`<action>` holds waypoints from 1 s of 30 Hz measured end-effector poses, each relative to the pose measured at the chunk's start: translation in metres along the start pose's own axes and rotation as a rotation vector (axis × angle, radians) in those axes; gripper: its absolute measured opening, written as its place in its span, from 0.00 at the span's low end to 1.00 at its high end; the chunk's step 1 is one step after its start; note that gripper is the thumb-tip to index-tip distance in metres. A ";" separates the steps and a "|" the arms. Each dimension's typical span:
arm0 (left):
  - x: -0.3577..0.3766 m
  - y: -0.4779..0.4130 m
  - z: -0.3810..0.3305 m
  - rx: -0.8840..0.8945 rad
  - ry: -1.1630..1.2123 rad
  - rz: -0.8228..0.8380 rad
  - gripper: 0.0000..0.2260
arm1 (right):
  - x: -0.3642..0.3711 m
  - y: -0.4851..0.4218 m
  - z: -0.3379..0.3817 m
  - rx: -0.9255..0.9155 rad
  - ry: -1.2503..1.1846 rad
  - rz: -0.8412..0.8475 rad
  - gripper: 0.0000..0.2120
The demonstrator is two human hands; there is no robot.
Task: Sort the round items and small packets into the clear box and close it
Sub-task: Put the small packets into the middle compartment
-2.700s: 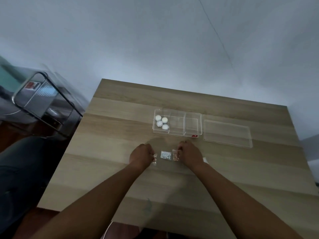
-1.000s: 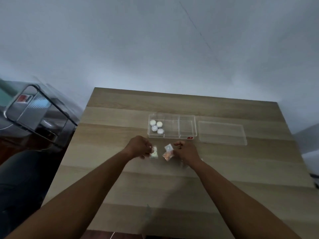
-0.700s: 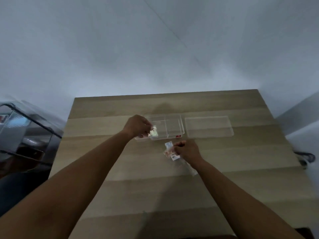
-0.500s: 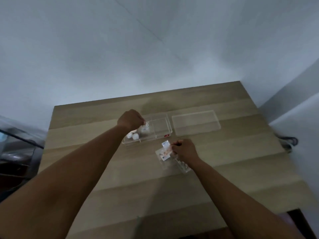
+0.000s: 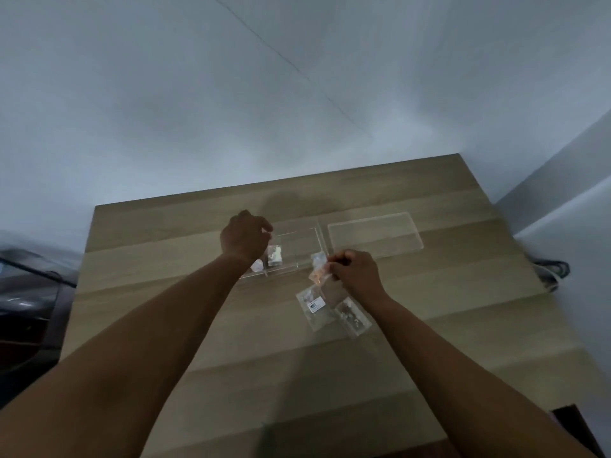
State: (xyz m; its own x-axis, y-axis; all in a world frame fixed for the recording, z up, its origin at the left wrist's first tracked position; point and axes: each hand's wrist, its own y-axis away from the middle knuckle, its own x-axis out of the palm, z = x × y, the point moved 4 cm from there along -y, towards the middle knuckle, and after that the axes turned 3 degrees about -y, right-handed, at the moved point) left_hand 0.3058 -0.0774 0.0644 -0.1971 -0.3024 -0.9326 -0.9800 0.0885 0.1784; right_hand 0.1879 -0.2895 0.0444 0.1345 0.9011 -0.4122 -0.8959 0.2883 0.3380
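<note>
Head view showed your left hand (image 5: 245, 239) over the clear box (image 5: 299, 246) at the centre of the frame, where half a second before it had only just reached it. The small packet (image 5: 274, 255) it had carried up from the table lay in the middle compartment, just below your knuckles. Your fingers were curled loosely above it; whether they still pinched the packet or had let it go could not be told, since the hand hid the contact. One white round item (image 5: 256, 266) peeked out beside your wrist in the left compartment; the others were covered by the hand.

Your right hand (image 5: 353, 271) had stayed just right of the box's near corner, thumb and fingers closed on an orange-tinted packet (image 5: 318, 271), lifted off the wood. Two more clear packets (image 5: 314, 305) lay flat below it on the table (image 5: 463, 292), touching one another. The lid (image 5: 375, 239) sat apart, right of the box, untouched.

So one packet was in, one was in hand, two waited, and closing was still ahead. The right compartment looked free for the next drop.
</note>
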 end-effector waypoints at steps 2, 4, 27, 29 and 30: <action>-0.005 0.006 0.011 -0.024 0.078 -0.060 0.08 | 0.010 -0.009 0.018 -0.045 0.006 0.001 0.07; -0.008 0.015 0.025 -0.086 0.148 -0.110 0.11 | 0.021 -0.019 0.036 -0.067 0.014 0.009 0.07; 0.025 0.064 0.095 -0.425 0.684 -0.034 0.20 | 0.104 -0.055 0.068 -0.363 0.761 0.162 0.10; 0.025 0.063 0.096 -0.419 0.689 -0.033 0.20 | 0.103 -0.055 0.069 -0.395 0.789 0.160 0.11; 0.025 0.063 0.096 -0.416 0.685 -0.030 0.21 | 0.102 -0.055 0.069 -0.409 0.787 0.156 0.11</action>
State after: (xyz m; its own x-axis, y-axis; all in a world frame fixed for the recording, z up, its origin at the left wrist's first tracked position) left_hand 0.2419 0.0117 0.0221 -0.0119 -0.8264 -0.5630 -0.8889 -0.2491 0.3845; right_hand 0.2804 -0.1908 0.0421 -0.1953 0.3942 -0.8980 -0.9806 -0.0916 0.1731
